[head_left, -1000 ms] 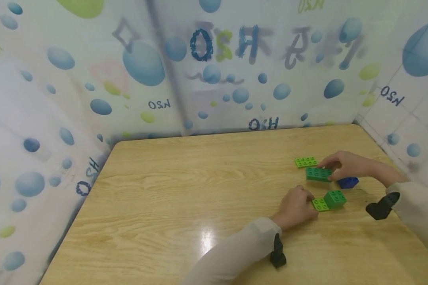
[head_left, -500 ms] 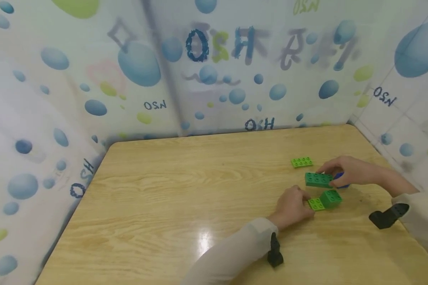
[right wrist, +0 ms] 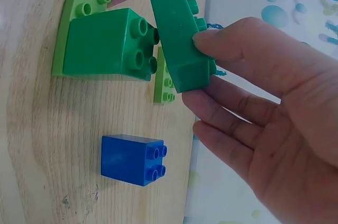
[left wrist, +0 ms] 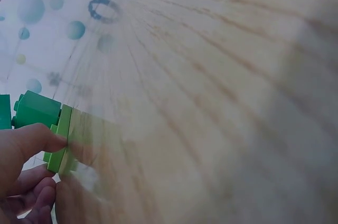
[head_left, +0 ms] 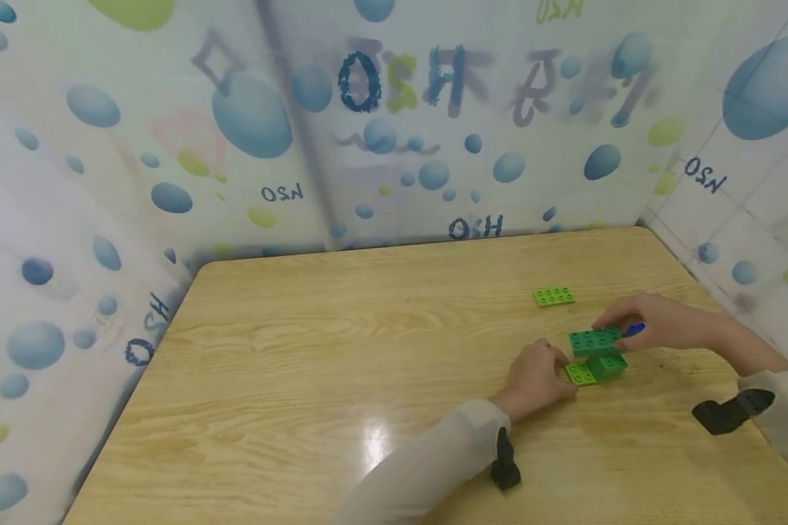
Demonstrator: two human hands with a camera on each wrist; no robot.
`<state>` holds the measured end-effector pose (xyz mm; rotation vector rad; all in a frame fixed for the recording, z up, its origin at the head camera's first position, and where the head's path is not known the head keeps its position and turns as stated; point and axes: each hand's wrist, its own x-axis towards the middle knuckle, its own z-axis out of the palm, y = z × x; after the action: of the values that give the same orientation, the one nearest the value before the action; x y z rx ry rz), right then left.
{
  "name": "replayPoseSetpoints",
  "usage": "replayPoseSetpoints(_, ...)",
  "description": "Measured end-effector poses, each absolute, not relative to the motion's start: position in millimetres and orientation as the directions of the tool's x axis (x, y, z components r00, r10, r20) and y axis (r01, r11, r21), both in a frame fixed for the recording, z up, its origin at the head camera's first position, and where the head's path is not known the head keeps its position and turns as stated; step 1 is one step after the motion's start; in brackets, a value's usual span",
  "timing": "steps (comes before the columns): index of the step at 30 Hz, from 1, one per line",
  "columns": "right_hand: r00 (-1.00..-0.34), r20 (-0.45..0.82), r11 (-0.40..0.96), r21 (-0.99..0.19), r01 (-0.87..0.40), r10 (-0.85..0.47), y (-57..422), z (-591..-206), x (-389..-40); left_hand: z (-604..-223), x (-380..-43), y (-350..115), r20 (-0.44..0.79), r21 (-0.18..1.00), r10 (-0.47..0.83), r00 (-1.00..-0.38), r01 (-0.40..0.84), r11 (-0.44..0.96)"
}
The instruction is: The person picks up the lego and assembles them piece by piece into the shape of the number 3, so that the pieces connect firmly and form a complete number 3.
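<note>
My right hand [head_left: 666, 321] pinches a green eight-stud toy brick [head_left: 589, 343] between thumb and fingers. This brick is tilted in the right wrist view, its studs facing away from a sloped green block [right wrist: 97, 44] it hangs close over. The sloped block sits on one end of a thin lime green plate [head_left: 579, 374] on the table. At the plate's free, studded end, my left hand [head_left: 535, 378] pinches it between thumb and finger, as the left wrist view [left wrist: 58, 145] shows of the lime plate's edge.
A blue four-stud brick [right wrist: 129, 159] stands on the table, partly hidden behind my right hand in the head view. Farther back lies another lime plate [head_left: 554, 297]. Patterned walls [head_left: 394, 175] border the wooden table [head_left: 315, 350] at the back and sides.
My right hand has brought the green eight-stud brick nearer to me, from beside the far lime plate to over the sloped block. The left hand keeps its hold on the lime plate.
</note>
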<state>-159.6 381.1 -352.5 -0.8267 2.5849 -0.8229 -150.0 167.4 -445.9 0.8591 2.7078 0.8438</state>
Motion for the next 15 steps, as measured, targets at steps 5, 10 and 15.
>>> replayPoseSetpoints(5, -0.780, -0.055, 0.644, -0.602, -0.472, -0.623, 384, -354, -155, -446, -150, 167, 0.007, 0.569, 0.570, -0.822, 0.472, 0.673)
replayPoseSetpoints(10, -0.787, -0.048, 0.634, -0.624, -0.458, -0.615, 386, -356, -149, -445, -148, 167, 0.012, 0.572, 0.572, -0.820, 0.475, 0.669)
replayPoseSetpoints(15, -0.760, 0.012, 0.580, -0.639, -0.506, -0.649, 387, -362, -145, -445, -147, 166, 0.021, 0.566, 0.569, -0.822, 0.479, 0.671)
